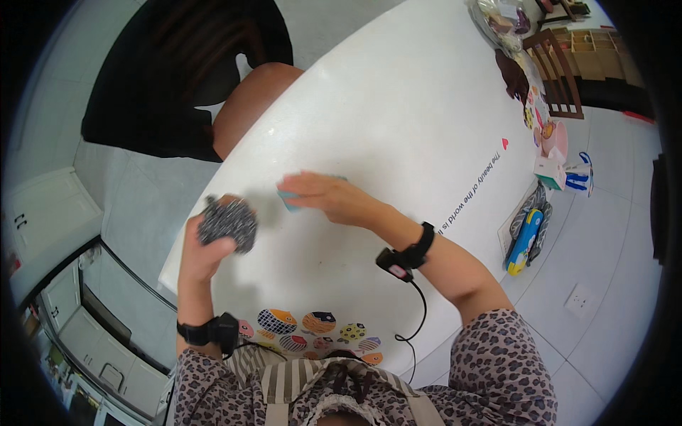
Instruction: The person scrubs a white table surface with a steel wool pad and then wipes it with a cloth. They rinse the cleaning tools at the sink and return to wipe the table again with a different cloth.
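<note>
My left hand (205,247) grips a grey, shiny scouring pad (229,226), apparently steel wool, above the left edge of the white table (362,144). My right hand (330,197) lies over a light blue cloth or sponge (289,201) on the tabletop. Most of that blue piece is hidden beneath the palm and fingers, which are blurred. Each of my wrists wears a black strap with a small device, and a cable hangs from the right one (397,263). Small dark specks dot the table between my arms.
Fish-shaped decals (319,322) mark the near table end. A brown chair (256,104) with black cover stands against the left edge. Along the far right edge sit a tissue box (550,171), a pink bin (555,137), a blue-yellow case (525,242) and bagged items (501,24).
</note>
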Available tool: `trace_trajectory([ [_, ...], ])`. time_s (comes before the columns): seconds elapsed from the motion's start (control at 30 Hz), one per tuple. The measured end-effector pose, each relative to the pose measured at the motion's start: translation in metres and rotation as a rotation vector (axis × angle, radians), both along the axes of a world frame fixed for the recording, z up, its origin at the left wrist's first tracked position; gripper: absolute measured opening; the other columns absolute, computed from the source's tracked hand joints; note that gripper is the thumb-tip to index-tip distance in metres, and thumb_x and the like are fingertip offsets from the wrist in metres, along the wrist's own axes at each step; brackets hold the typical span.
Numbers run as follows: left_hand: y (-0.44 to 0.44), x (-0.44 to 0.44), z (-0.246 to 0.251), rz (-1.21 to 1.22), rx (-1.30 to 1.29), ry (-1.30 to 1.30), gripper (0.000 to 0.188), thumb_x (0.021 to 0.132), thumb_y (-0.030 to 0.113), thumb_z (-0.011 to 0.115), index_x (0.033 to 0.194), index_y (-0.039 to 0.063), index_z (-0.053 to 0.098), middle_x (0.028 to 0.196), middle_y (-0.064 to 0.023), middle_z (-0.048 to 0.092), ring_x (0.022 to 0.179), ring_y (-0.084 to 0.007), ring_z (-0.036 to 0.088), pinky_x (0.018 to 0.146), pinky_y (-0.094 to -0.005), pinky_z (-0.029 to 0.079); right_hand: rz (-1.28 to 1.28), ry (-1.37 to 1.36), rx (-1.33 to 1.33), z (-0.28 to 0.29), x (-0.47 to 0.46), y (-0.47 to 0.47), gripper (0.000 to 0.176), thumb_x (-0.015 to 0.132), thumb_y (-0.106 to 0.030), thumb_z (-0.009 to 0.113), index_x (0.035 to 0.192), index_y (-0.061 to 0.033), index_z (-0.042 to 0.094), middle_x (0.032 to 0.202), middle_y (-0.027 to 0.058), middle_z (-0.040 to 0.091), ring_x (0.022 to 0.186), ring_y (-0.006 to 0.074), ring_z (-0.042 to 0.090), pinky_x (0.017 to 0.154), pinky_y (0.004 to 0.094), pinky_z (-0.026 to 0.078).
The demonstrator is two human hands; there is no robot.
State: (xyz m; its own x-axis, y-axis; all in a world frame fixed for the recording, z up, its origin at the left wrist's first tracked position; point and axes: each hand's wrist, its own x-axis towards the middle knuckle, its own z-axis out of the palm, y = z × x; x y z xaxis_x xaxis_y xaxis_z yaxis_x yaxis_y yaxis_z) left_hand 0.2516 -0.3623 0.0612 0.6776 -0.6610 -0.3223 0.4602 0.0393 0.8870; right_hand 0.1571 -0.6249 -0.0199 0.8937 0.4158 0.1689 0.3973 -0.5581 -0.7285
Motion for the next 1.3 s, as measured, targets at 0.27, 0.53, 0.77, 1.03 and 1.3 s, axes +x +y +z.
trace_trajectory([
  [0.27,0.131,0.017,0.060,0.350,0.140,0.159,0.055,0.069,0.020,0.073,0.112,-0.009,0.055,0.114,-0.0153,0.059,0.099,-0.0219,0.060,0.087,-0.0344,0.047,-1.034,-0.023,-0.310,0.119,0.145,-0.154,0.050,0.077,0.013,0.039,0.120,-0.0056,0.055,0.135,0.0141,0.046,0.127,0.0292,0.040,0.107,0.0362,0.033],
  [0.53,0.217,-0.068,-0.003,0.613,0.076,0.138,0.044,0.080,0.009,0.062,0.119,-0.007,0.051,0.113,-0.0128,0.059,0.102,-0.0218,0.058,0.092,-0.0335,0.043,-0.263,-0.311,-0.228,-0.014,0.061,0.094,0.060,0.063,0.017,0.043,0.115,-0.0093,0.060,0.129,0.0088,0.052,0.125,0.0255,0.042,0.108,0.0368,0.030],
  [0.77,0.265,-0.102,-0.023,0.577,0.204,0.158,0.049,0.081,0.018,0.064,0.121,-0.006,0.049,0.112,-0.0118,0.059,0.098,-0.0211,0.059,0.087,-0.0338,0.046,0.225,0.092,0.327,0.036,-0.053,0.146,0.045,0.075,0.007,0.050,0.117,-0.0083,0.060,0.128,0.0071,0.054,0.123,0.0228,0.045,0.105,0.0349,0.034],
  [1.03,0.283,-0.100,-0.038,0.660,0.206,0.229,0.046,0.079,0.011,0.065,0.119,-0.005,0.049,0.108,-0.0116,0.060,0.097,-0.0220,0.058,0.088,-0.0344,0.045,-1.048,-0.202,-0.272,0.042,0.002,-0.198,0.057,0.080,0.014,0.029,0.128,-0.0062,0.050,0.141,0.0136,0.040,0.134,0.0259,0.032,0.110,0.0286,0.022],
  [1.3,0.265,-0.107,-0.037,0.636,0.090,0.163,0.055,0.077,0.018,0.067,0.122,-0.007,0.047,0.111,-0.0148,0.059,0.095,-0.0244,0.059,0.086,-0.0360,0.046,-0.611,-0.256,-0.074,-0.008,0.023,-0.058,0.058,0.073,0.016,0.034,0.120,-0.0087,0.057,0.133,0.0110,0.049,0.129,0.0253,0.040,0.109,0.0338,0.029],
])
